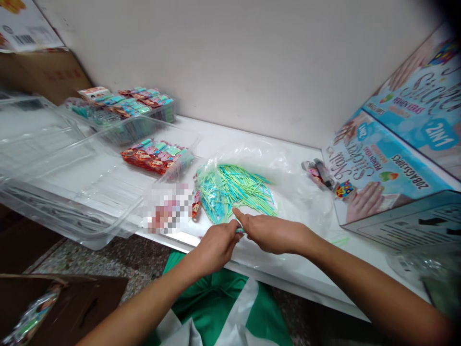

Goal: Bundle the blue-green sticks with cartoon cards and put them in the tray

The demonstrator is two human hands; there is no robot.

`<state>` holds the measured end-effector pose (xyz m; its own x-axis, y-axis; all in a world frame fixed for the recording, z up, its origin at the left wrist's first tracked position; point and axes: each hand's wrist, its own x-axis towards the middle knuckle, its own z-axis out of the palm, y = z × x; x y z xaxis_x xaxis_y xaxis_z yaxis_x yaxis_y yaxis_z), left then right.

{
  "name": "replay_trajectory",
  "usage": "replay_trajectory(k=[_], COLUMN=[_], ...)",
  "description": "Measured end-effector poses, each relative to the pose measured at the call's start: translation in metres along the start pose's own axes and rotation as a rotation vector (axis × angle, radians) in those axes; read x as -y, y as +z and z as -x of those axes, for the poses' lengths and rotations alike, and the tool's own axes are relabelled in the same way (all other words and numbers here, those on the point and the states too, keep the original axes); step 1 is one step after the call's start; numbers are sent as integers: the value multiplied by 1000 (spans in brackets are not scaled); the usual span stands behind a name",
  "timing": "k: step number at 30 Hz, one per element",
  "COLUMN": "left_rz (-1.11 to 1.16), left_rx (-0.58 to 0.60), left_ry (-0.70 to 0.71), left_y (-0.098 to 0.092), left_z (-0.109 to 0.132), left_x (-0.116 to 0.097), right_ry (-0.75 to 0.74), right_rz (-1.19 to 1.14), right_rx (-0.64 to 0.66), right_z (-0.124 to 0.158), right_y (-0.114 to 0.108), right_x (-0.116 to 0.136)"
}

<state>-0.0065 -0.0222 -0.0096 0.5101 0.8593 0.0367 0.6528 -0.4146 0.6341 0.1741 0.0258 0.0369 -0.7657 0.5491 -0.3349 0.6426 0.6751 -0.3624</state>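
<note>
A heap of thin green and blue sticks (234, 190) lies on a clear plastic bag (295, 187) on the white shelf. My left hand (216, 247) and my right hand (268, 230) meet just in front of the heap. Both are closed in a pinch on a small bundle of the same sticks (239, 230), of which only a bit shows between the fingers. A small printed packet (196, 204) lies to the left of the heap.
A clear plastic tray (72, 192) holds a row of red and teal packets (154, 156); another tray behind holds more packets (126, 103). Blue printed cartons (382, 173) stand at the right. A brown box (72, 307) sits on the floor at the lower left.
</note>
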Motion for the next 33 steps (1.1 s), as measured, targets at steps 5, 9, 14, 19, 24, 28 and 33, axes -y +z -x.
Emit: replay_trajectory(k=[5, 9, 14, 19, 24, 28, 33], left_rz=[249, 401, 426, 815, 1237, 1272, 1273], left_rx=[15, 41, 43, 65, -12, -66, -115], left_ry=[-45, -62, -81, -207, -318, -338, -337], left_y=[0, -1, 7, 15, 16, 19, 24], left_z=[2, 0, 0, 0, -4, -6, -6], left_x=[-1, -2, -5, -5, 1, 2, 3], right_ry=[-163, -21, 40, 23, 197, 208, 213], right_rz=[-225, -121, -25, -382, -873, -1009, -1100], right_rx=[-62, -241, -199, -333, -414, -412, -446], right_z=[2, -4, -15, -15, -7, -4, -6], right_y=[-16, -6, 4, -7, 1, 18, 27], right_x=[-3, 1, 10, 5, -7, -13, -14])
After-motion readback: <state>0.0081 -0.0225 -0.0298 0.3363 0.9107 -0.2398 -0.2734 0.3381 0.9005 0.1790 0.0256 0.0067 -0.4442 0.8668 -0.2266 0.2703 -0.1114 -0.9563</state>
